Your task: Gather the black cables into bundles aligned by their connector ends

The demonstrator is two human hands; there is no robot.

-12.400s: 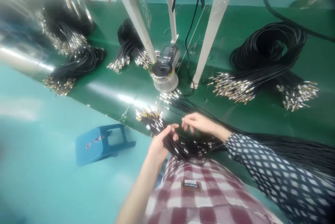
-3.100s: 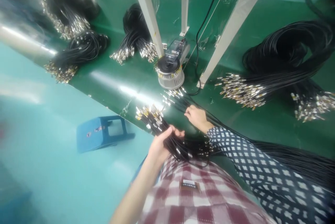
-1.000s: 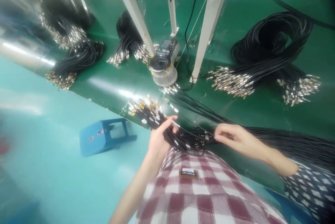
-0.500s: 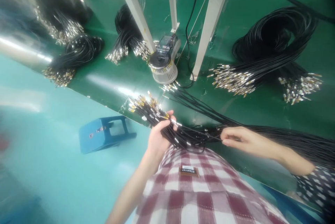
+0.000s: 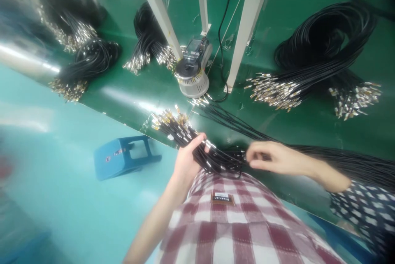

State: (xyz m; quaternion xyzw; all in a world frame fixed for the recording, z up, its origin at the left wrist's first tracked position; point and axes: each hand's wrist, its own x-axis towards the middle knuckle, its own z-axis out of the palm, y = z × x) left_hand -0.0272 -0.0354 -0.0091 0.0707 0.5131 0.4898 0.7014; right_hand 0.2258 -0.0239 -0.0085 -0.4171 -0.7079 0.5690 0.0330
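Two-handed, worked on a bundle of black cables (image 5: pixel 214 160) at the near edge of the green counter (image 5: pixel 265 112), gripping it behind the metal tips (image 5: pixel 173 123) in the left hand (image 5: pixel 187 162), curling the fingers of the right hand (image 5: pixel 271 158) narrowly by its other end; could not tell if pinching any. Seemed mid-sorting; probably called for a steady left hold. Noted a round dispenser (image 5: pixel 194 87) and coiled cables (image 5: pixel 296 48) beyond, a blue stool (image 5: pixel 108 158) on turquoise floor (image 5: pixel 61 144).

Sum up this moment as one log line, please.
left hand: gripping cable bundle | right hand: by cable bundle, hold unclear | round machine: on green table
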